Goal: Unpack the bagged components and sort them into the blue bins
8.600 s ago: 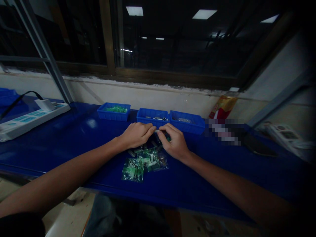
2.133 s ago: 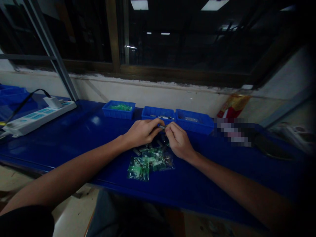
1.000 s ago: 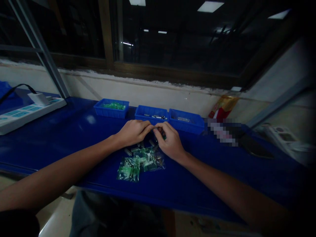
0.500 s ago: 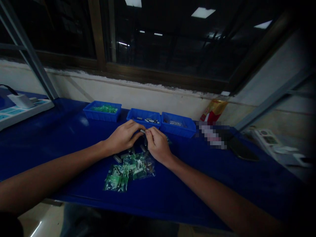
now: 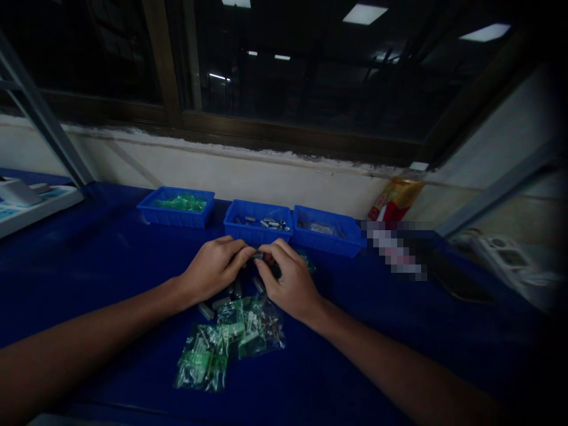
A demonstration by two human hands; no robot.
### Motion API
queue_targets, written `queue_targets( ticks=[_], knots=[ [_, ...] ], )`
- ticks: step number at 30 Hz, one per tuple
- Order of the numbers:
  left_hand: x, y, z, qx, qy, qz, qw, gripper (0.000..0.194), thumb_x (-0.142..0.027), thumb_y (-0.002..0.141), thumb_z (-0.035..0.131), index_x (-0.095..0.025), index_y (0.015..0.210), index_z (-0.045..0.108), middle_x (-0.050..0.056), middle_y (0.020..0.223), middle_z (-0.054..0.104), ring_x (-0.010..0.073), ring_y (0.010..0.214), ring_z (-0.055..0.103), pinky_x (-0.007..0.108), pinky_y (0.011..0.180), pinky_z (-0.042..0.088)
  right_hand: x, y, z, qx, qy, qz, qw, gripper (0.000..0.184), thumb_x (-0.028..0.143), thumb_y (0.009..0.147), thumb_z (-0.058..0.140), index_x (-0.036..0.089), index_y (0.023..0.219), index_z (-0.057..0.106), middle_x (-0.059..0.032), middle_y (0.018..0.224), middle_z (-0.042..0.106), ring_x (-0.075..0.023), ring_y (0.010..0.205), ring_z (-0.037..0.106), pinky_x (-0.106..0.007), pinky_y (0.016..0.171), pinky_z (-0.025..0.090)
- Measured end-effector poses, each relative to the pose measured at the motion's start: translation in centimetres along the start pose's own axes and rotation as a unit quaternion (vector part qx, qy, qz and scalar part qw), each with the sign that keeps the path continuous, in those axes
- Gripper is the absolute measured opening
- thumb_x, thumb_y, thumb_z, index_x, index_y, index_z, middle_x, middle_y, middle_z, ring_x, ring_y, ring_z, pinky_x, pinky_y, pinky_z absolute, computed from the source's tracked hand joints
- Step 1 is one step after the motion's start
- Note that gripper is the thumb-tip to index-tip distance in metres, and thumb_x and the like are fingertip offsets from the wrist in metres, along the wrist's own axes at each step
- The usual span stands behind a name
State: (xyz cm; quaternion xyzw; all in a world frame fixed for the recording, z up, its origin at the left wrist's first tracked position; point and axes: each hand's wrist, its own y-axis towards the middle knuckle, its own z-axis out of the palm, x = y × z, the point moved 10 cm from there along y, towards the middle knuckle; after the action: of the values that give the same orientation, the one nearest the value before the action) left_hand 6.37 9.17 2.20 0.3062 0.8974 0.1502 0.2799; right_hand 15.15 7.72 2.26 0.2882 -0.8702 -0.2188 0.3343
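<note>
My left hand and my right hand meet fingertip to fingertip over the blue bench, both pinched on a small grey metal cylinder held between them. Just below the hands lie several more loose grey cylinders and a heap of small clear bags with green parts. Straight behind the hands stands the middle blue tray, which holds small metal parts.
A left blue tray with green parts and a right blue tray sit along the wall. A white power strip lies far left. A red and yellow packet leans on the wall; white devices lie at the right.
The view has shifted, so hands and bags sit lower in the picture and closer. Both hands stay together, pinched on the small cylinder, as in the earlier frames.
</note>
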Motion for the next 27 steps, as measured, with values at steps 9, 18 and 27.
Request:
queue_targets(
  ticks=[9, 18, 27],
  knots=[
    [-1.5, -0.3, -1.0, -0.040, -0.043, 0.090, 0.994, 0.025, -0.023, 0.085, 0.048, -0.016, 0.109, 0.051, 0.006, 0.097, 0.061, 0.0153, 0.088, 0.056, 0.029, 0.077, 0.047, -0.4, 0.2, -0.5, -0.010, 0.019, 0.024, 0.999, 0.020, 0.026, 0.087, 0.041, 0.018, 0.075, 0.054, -0.0024, 0.072, 0.052, -0.0137, 0.068, 0.051, -0.028, 0.061, 0.039],
    [-1.6, -0.1, -2.1, -0.086, -0.016, 0.100, 0.991, 0.016, -0.023, 0.088, 0.045, -0.015, 0.095, 0.056, 0.005, 0.088, 0.063, 0.0142, 0.083, 0.057, 0.028, 0.074, 0.047, -0.7, -0.1, -0.9, -0.046, 0.051, 0.024, 0.997, 0.018, 0.027, 0.080, 0.052, 0.019, 0.095, 0.049, -0.0020, 0.078, 0.055, -0.0139, 0.069, 0.053, -0.028, 0.062, 0.043],
    [-1.5, 0.2, -1.4, -0.047, 0.022, 0.070, 0.996, 0.032, -0.029, 0.090, 0.039, -0.013, 0.069, 0.058, 0.001, 0.061, 0.058, 0.0101, 0.057, 0.055, 0.023, 0.056, 0.041, 0.6, -0.1, -0.7, -0.031, 0.009, -0.027, 0.999, 0.009, 0.024, 0.083, 0.048, 0.018, 0.086, 0.053, -0.0033, 0.079, 0.053, -0.0146, 0.072, 0.052, -0.029, 0.065, 0.042]
  ],
)
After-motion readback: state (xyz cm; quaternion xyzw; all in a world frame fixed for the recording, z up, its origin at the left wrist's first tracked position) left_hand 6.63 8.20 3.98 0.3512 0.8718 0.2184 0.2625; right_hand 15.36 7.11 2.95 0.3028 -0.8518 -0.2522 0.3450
